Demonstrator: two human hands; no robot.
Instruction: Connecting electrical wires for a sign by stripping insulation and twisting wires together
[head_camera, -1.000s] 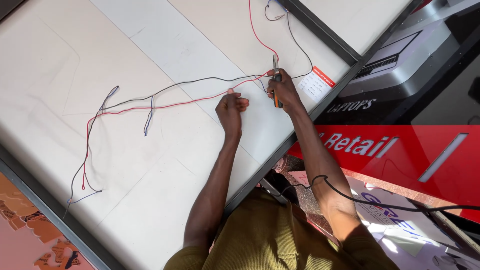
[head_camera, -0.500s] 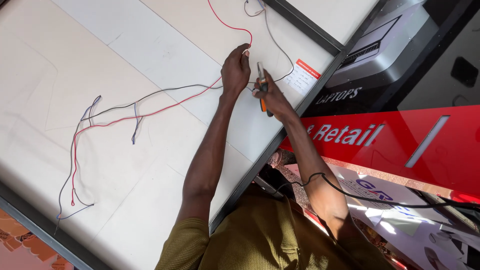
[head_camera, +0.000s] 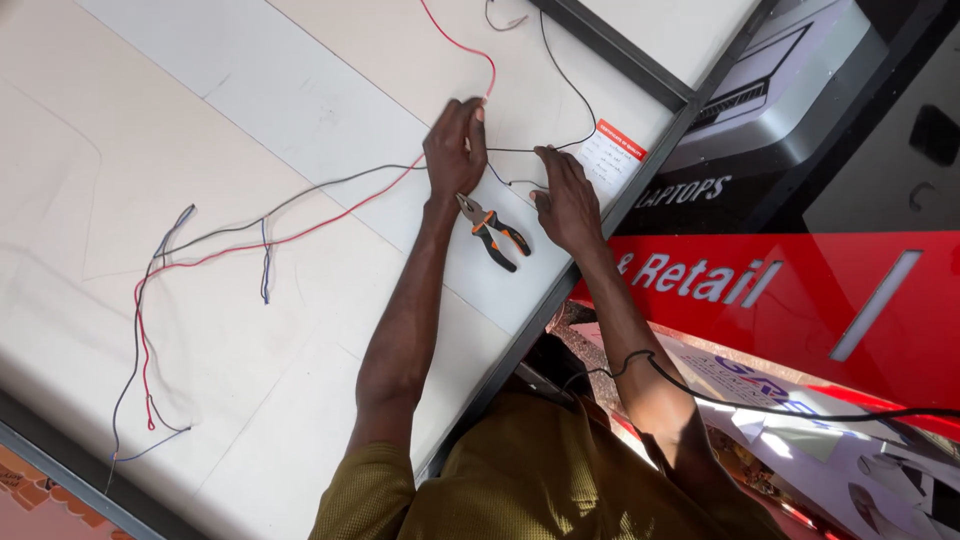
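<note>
1. Left hand (head_camera: 455, 150): fingers curled together, pinching the red wire (head_camera: 300, 232) and the black wire (head_camera: 570, 95) where the two cross on the white panel (head_camera: 200, 130).
2. Right hand (head_camera: 565, 195): fingertips closed on the thin black wire just beside the left hand; a short loop of wire sags between the two hands.
3. Pliers (head_camera: 493, 232): orange-and-black handles, lying loose on the panel between the two wrists, touched by neither hand.
4. Wire run: red and black strands trail leftward from the left hand, then bend down toward the panel's lower left edge; a short blue wire (head_camera: 265, 262) hangs off them midway.
5. White label (head_camera: 612, 158): red-topped, stuck just beyond the right hand, against the dark frame (head_camera: 610, 55).
6. Open room: broad bare panel surface lies left of the hands; the frame edge runs close under the right forearm.
</note>
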